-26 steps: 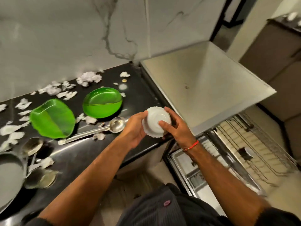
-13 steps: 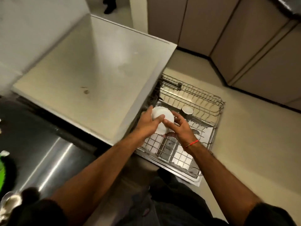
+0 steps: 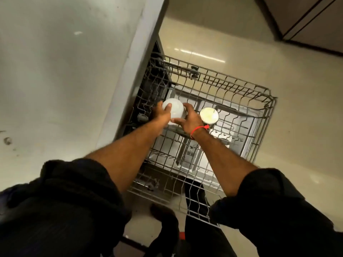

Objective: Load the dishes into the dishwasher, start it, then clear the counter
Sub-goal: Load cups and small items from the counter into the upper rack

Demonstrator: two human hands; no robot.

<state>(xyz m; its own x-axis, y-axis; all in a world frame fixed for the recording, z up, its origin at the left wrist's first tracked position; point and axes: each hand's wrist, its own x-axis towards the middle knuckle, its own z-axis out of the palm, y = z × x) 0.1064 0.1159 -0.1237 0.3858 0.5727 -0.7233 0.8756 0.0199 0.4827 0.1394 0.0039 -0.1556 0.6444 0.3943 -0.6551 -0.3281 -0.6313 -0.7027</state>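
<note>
A white bowl (image 3: pixel 175 109), turned bottom up, sits low in the pulled-out wire dishwasher rack (image 3: pixel 263 112), near the rack's left side. My left hand (image 3: pixel 163 114) grips the bowl from the left with the thumb over its base. From the right, my right hand (image 3: pixel 187 118) holds the bowl's rim; a red thread circles that wrist. A round steel cup (image 3: pixel 209 115) stands in the rack just right of my right hand.
The pale top of the dishwasher unit (image 3: pixel 65 80) fills the left side, and its edge runs close beside the rack. Beige floor (image 3: pixel 297 80) lies right of the rack and dark cabinets (image 3: pixel 315 21) stand at the top right. My dark clothing covers the bottom of the view.
I have carried the bowl from the black counter over to the rack and lowered it in, leaning closer. The counter with the green plates has left the view.
</note>
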